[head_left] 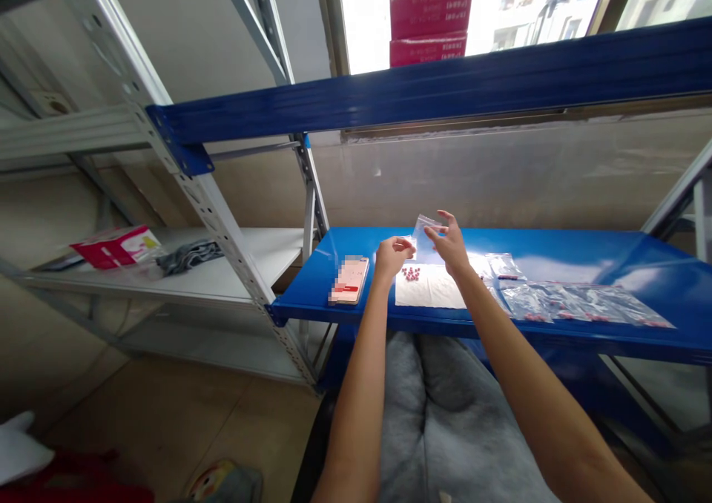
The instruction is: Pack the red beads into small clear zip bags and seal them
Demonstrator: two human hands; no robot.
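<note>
My right hand (449, 244) pinches the top of a small clear plastic bag (426, 237) and holds it up above the blue shelf (589, 254). My left hand (392, 254) is closed in a pinch beside the bag's left edge; what its fingers grip is too small to make out. Below the hands lies a white sheet (431, 290) with several small red pieces (411, 273) on its far edge.
A phone (349, 280) lies on the shelf left of the sheet. Several clear bags with red pieces (567, 301) are spread to the right. A grey metal rack (183, 176) with a red and white packet (116, 245) stands at left. Red boxes (429, 15) are stacked at the window.
</note>
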